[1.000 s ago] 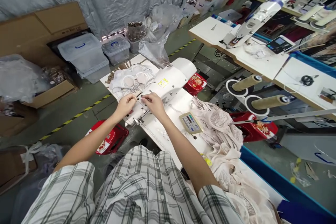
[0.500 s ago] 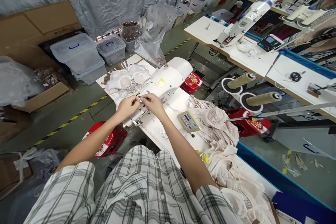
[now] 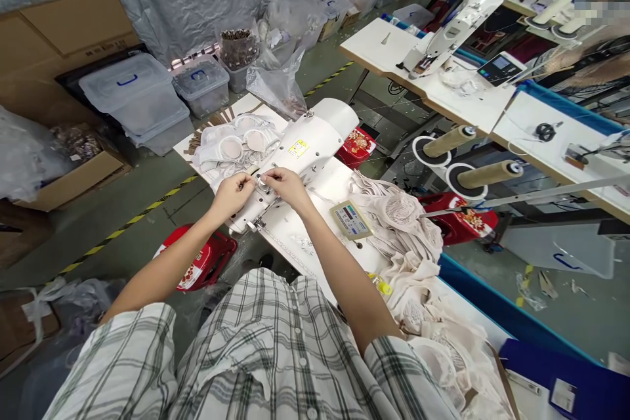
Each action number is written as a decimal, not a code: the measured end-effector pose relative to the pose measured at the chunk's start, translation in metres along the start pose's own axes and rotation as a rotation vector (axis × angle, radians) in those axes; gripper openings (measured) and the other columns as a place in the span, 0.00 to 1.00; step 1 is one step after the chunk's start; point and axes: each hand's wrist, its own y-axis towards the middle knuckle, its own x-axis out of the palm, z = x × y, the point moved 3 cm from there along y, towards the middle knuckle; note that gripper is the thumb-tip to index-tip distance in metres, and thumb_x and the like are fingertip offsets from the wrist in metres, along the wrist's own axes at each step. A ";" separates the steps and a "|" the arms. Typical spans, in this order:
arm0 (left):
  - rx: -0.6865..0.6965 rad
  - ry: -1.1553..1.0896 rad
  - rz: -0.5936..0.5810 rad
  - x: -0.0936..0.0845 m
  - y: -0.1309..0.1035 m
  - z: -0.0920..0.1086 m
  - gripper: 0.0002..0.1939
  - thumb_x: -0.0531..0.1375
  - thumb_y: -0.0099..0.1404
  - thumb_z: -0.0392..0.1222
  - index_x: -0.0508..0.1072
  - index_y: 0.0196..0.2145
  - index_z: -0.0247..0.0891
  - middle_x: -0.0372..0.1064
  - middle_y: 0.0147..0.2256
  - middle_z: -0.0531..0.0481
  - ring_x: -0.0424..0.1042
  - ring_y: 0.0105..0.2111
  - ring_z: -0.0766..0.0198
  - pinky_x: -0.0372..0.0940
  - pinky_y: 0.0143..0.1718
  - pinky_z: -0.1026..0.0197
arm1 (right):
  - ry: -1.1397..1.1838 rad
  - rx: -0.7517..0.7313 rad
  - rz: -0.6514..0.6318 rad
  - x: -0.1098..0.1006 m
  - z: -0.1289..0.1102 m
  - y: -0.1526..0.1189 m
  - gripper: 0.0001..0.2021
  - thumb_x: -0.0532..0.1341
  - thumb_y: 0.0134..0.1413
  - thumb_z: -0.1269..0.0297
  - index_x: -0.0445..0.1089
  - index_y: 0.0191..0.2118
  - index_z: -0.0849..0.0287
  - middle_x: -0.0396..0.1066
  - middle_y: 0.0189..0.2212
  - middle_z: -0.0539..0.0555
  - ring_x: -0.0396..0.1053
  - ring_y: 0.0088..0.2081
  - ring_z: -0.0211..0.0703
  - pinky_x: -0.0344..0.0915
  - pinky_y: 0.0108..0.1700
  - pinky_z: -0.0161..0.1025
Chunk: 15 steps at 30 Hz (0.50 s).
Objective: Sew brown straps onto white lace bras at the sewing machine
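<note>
In the head view both my hands are at the front of a white sewing machine (image 3: 315,134), by its round metal dial. My left hand (image 3: 234,195) is closed in a pinch on the dial's left side; whatever is between its fingertips is too small to make out. My right hand (image 3: 287,187) pinches just right of the dial, its fingertips close to the left ones; a thread there cannot be made out. Behind the machine head lie white bras (image 3: 241,144) in a pile. A beige control panel (image 3: 351,220) sits on the white table (image 3: 290,243) right of my right forearm.
Beige bras (image 3: 398,216) are heaped along the table's right side, with a small yellow object (image 3: 380,284) beside them. Two thread cones (image 3: 450,141) stand to the right. A red stool (image 3: 201,259) is below left. Lidded plastic boxes (image 3: 132,95) line the curtain.
My hands have shifted slightly around the dial, and their fingertips stand a little further apart, showing more of the dial. The whole view has moved a little.
</note>
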 end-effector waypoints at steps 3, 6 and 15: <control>-0.001 -0.012 0.007 -0.001 -0.001 0.001 0.13 0.55 0.64 0.46 0.76 0.34 0.38 0.76 0.32 0.51 0.69 0.31 0.62 0.61 0.34 0.62 | 0.003 0.011 -0.009 -0.002 -0.002 0.001 0.12 0.64 0.47 0.54 0.74 0.33 0.59 0.68 0.26 0.48 0.60 0.25 0.34 0.58 0.24 0.32; -0.008 -0.023 0.002 -0.002 -0.001 0.003 0.13 0.55 0.64 0.46 0.76 0.34 0.37 0.75 0.31 0.51 0.67 0.30 0.63 0.60 0.33 0.62 | 0.014 0.037 -0.023 -0.004 -0.004 0.002 0.11 0.63 0.49 0.55 0.72 0.32 0.59 0.67 0.25 0.47 0.57 0.24 0.33 0.57 0.23 0.32; -0.030 -0.064 -0.002 0.000 0.001 0.000 0.12 0.55 0.63 0.46 0.76 0.34 0.38 0.73 0.29 0.52 0.65 0.25 0.65 0.60 0.30 0.63 | -0.108 0.042 -0.021 -0.006 -0.010 0.001 0.08 0.62 0.54 0.59 0.69 0.31 0.58 0.64 0.23 0.46 0.57 0.22 0.34 0.56 0.24 0.34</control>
